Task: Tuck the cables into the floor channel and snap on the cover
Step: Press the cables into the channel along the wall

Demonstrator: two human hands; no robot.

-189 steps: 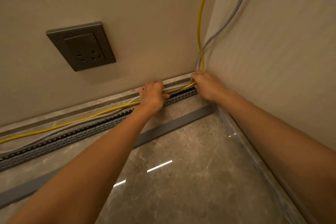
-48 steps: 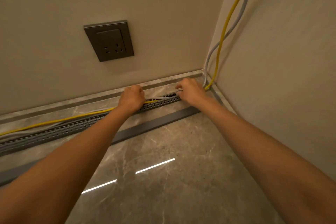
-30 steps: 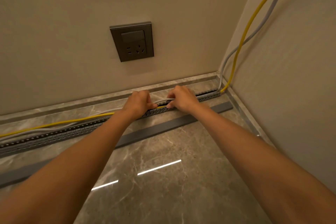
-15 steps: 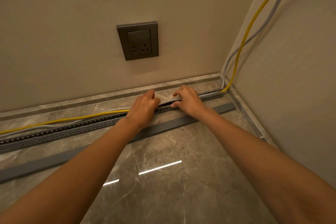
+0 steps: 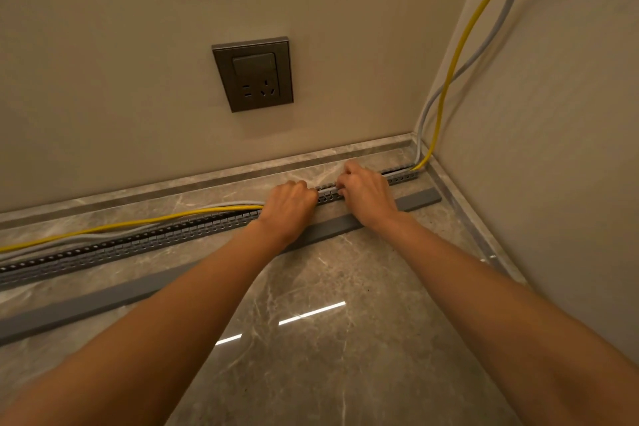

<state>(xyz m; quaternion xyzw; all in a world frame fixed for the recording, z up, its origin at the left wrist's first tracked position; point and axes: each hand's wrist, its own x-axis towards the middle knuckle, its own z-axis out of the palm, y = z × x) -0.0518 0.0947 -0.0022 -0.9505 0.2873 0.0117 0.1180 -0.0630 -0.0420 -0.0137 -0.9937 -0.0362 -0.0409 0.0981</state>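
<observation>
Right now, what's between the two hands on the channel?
Head view: between the left hand and right hand shows a short stretch of the slotted grey floor channel, uncovered. The cover strip lies apart on the floor.

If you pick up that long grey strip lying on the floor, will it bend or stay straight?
The long flat grey cover strip probably stays mostly straight near the hand: it lies dead flat, unlike the curvy yellow cable. Being so long and thin, its far ends would likely droop a bit. It looks like light plastic, and it may slide easily on the shiny marble floor.
</observation>
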